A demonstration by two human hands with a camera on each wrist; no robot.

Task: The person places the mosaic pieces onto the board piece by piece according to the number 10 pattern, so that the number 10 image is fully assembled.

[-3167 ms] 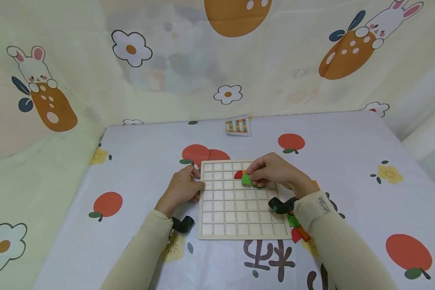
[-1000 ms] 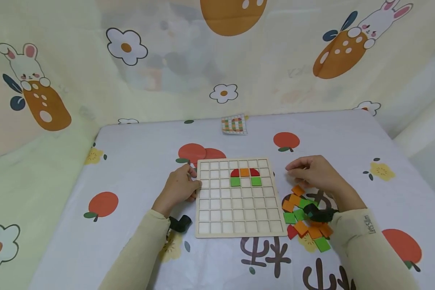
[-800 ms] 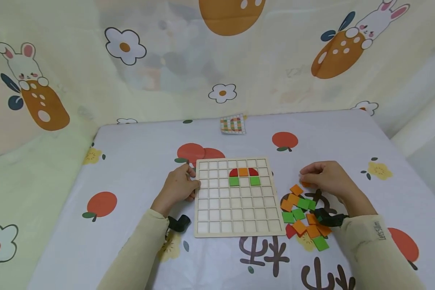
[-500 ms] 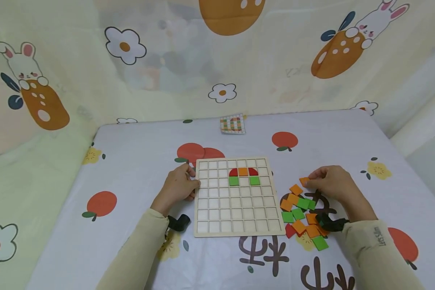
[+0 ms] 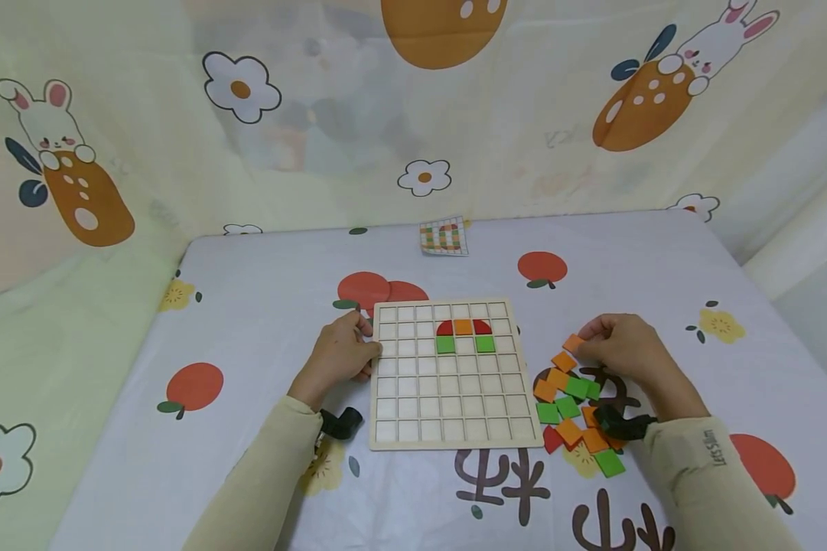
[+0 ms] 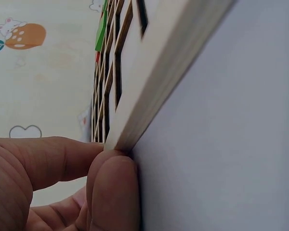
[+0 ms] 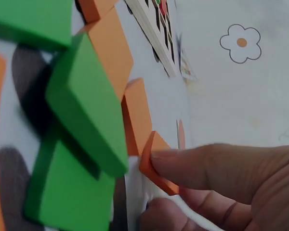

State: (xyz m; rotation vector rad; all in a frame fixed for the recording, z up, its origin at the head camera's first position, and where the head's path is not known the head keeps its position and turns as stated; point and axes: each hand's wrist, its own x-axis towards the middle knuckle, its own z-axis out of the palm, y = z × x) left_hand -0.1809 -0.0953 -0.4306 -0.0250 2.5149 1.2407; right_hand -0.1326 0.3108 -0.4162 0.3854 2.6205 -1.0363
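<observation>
From the head view, the left hand (image 5: 339, 350) is by the left edge of the wooden grid board (image 5: 408, 389), with its fingertips touching it. The right hand (image 5: 623, 344) pinches an orange square tile (image 5: 573, 343) at the top of a messy pile of loose tiles (image 5: 568, 407), to the right of the board. Near the far side of the board sit two red curved tiles (image 5: 444, 328), an orange middle tile (image 5: 463, 327) and two green square tiles (image 5: 445, 344), with a bare box between the green ones. If the board got a hard bump, I think those five could hop out of their boxes. Far back lies a picture card (image 5: 444, 237) with a tiny colored grid, too small here to read well, so a color could be put in the wrong box.

From the left wrist view, the thumb and a finger come together at the board's rim. I can't tell if they pinch it or only press on it. If they push too hard, the board might slide.

From the right wrist view, the thumb is on the orange square tile's face, and the tile is tipped up. It is right against or just beside an orange neighbor tile (image 7: 137, 115), so lifting it could drag that one along. The thumb covers only part of it, so it might slip out. Close by, a green top tile (image 7: 89, 101) leans on a green lower tile (image 7: 72, 192); a small knock could make it slide off.
</observation>
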